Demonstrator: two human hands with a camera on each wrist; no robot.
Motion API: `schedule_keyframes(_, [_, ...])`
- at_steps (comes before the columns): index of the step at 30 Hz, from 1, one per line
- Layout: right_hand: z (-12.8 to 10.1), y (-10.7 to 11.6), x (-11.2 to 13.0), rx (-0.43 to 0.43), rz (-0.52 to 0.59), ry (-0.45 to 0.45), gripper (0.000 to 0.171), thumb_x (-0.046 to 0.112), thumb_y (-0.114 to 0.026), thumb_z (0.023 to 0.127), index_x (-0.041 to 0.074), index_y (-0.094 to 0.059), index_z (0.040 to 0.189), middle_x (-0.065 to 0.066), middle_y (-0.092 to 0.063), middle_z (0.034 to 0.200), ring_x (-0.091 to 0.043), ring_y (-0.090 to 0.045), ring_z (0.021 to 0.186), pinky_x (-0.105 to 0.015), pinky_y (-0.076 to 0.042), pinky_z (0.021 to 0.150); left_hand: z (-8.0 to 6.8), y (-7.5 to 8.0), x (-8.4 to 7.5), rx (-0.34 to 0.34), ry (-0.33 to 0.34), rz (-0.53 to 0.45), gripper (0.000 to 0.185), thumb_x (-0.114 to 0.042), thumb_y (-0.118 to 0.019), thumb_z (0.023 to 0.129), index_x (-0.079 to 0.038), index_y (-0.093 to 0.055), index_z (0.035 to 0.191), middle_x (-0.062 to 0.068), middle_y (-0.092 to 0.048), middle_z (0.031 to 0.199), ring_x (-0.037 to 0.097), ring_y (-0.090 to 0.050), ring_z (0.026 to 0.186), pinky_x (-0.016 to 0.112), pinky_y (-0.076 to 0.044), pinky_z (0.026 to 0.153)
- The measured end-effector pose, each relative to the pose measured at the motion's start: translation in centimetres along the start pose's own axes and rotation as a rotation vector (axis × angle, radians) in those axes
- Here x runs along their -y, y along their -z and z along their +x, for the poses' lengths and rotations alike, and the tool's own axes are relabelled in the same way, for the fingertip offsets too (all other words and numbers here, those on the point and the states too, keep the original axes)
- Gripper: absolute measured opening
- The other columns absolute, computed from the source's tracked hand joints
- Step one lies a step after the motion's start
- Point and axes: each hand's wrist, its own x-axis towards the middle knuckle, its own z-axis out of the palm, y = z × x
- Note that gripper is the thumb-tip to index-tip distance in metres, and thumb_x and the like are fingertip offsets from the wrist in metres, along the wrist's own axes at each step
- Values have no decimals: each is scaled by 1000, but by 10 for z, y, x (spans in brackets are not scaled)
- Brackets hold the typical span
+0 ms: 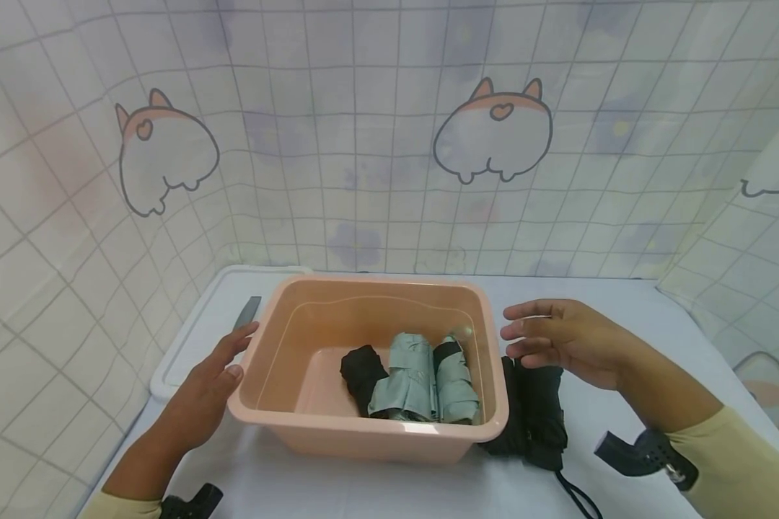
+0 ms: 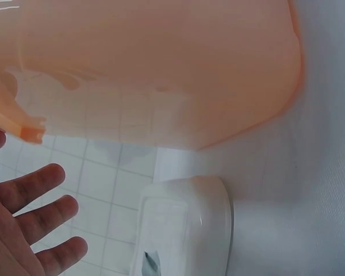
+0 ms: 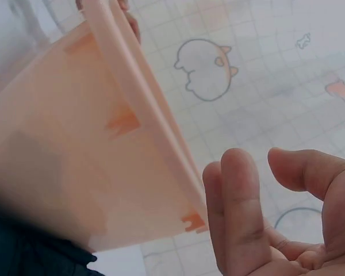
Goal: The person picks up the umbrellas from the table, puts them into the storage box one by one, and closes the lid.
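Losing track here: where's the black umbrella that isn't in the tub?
In the head view the black umbrella lies on the table against the tub's right wall, below the right hand.

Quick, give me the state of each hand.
Left hand: open, holding nothing, fingers straight beside the tub.
Right hand: open, holding nothing, beside the tub's other rim, above a black umbrella.

White-covered table (image 1: 623,303), pale grid-patterned backdrop (image 1: 363,144) on three sides — cartoon corgi rumps (image 1: 493,130) printed across it
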Motion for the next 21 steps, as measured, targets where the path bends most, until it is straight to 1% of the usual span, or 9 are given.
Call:
schedule_keyframes(4, [-1, 4, -6, -20, -43, -15, 59, 24, -66, 102, -6, -42, 146, -21, -61, 128, -35, -66, 108, -35, -57, 87, 0, 0, 1, -1, -15, -4, 53, -39, -29, 109, -34, -27, 162, 19, -49, 150, 44, -63, 117, 70, -48, 88])
schedule_keyframes(8, [-2, 10, -14, -42, -61, -35, 58, 23, -65, 102, -5, -42, 147, -21, -60, 129, -34, -65, 107, -35, -57, 86, 0, -1, 1, 4, -7, -19, 53, -38, -29, 109, -35, -26, 162, 19, -49, 150, 44, -63, 116, 68, -49, 87])
schedule_keyframes(11, [-4, 15, -21, -53, -60, -46, 56, 21, -63, 102, -5, -42, 147, -21, -59, 131, -33, -64, 108, -35, -57, 86, 1, -1, 1, 9, 4, -27, 53, -37, -29, 109, -36, -26, 162, 19, -49, 150, 42, -63, 117, 66, -49, 87])
schedule_keyframes(15, [-4, 21, -31, -58, -58, -54, 56, 21, -61, 103, -6, -40, 148, -24, -56, 135, -32, -64, 110, -35, -57, 87, 1, -1, 2, 10, 1, -26, 53, -36, -30, 110, -36, -26, 162, 18, -50, 150, 41, -63, 117, 64, -49, 86])
schedule_keyframes(21, [-5, 27, -44, -68, -62, -66, 56, 22, -61, 104, -6, -40, 148, -25, -55, 137, -32, -64, 110, -35, -57, 88, 1, -1, 2, 6, -5, -26, 52, -35, -30, 110, -35, -27, 162, 18, -49, 150, 42, -63, 117, 66, -49, 87])
